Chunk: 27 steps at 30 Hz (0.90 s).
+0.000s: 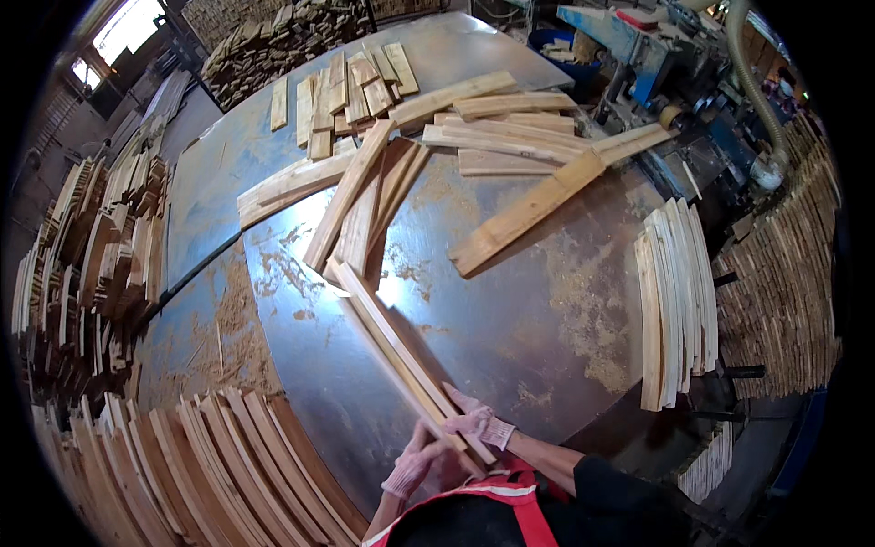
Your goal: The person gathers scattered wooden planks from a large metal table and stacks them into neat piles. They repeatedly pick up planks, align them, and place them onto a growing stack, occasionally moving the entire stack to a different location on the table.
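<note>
Both my hands wear pale pinkish work gloves and are at the near edge of a metal-topped table [510,337]. My left hand [413,463] is closed on the near end of a small bundle of long wooden boards [401,351]. From the other side my right hand [478,423] grips the same bundle. The boards stand on edge, side by side, and slant away to the far left. Their far ends lie close to several loose boards [351,196] crossed over one another. Some of my fingers are hidden behind the wood.
A longer board [529,214] lies slanting at the centre right. More boards are heaped at the back. Upright rows of boards line the near left [228,456] and the right edge [674,301]. A blue machine [652,68] with a hose stands at the far right.
</note>
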### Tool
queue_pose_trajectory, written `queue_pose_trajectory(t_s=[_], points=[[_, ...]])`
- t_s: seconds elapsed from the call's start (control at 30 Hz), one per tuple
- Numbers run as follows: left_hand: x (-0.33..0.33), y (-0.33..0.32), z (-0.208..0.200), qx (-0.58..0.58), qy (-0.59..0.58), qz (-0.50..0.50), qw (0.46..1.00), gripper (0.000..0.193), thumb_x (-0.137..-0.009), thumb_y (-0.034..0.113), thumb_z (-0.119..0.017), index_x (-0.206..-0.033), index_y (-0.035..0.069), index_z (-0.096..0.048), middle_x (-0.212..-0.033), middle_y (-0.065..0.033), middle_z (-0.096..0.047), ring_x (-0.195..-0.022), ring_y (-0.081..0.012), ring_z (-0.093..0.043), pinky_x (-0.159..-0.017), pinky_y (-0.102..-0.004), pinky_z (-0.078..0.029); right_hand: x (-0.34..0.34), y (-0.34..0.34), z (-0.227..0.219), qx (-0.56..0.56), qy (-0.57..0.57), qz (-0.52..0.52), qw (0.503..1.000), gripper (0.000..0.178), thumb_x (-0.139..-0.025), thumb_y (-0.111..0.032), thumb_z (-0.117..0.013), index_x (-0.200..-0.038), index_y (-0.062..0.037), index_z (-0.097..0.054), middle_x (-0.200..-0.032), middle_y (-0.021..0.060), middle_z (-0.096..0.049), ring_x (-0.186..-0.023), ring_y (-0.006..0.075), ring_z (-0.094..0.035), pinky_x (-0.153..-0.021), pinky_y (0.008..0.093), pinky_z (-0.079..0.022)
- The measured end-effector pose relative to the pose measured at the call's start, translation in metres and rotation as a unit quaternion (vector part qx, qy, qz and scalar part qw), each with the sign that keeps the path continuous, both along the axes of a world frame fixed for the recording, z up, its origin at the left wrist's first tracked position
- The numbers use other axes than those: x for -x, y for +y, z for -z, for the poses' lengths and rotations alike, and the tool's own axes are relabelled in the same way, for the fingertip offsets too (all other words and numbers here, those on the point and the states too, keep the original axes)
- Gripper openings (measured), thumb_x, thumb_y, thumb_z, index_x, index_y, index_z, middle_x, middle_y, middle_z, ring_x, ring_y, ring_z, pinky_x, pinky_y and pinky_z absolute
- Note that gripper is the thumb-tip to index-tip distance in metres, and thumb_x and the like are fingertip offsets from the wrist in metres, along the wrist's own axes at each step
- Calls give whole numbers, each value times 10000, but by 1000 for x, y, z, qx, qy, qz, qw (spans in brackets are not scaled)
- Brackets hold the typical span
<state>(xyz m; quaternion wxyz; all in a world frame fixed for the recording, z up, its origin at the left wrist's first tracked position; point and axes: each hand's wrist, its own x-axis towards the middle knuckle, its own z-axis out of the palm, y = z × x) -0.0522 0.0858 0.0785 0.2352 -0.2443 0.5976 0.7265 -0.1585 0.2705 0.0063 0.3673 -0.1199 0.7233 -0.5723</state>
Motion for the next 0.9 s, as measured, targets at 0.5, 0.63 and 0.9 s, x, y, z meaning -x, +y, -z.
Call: queue_pose_trajectory(t_s=[0.5,0.63,0.9], points=[[46,39,37,137,-101,100,980,565,-928,164,-646,-1481,111,-540,-1308,-66,-673,-1184,-177,-609,-1009,-312,-491,175,92,0,-96,440,-261,854,456,-876,-293,-578,-1249,-37,-638,-1279,247,-626,-1030,391,-657,-907,463,-553],[173,-63,36,443,-22,-4,896,646,-852,223,-702,-1436,9,-528,-1388,-239,-615,-1318,-361,-580,-1077,-421,-470,356,74,-3,-382,572,-177,704,846,-867,-196,-625,-1632,-169,-264,-1641,200,-331,-1524,315,-325,-1258,523,-202],[435,-159,60,690,4,148,708,1238,-616,483,-850,-1600,101,-205,-1388,-296,-489,-1325,-492,-466,-1110,-530,-391,470,69,-34,-443,309,-202,817,828,-863,-410,-711,-1562,-111,-384,-1519,203,-486,-1394,382,-455,-1165,445,-379]])
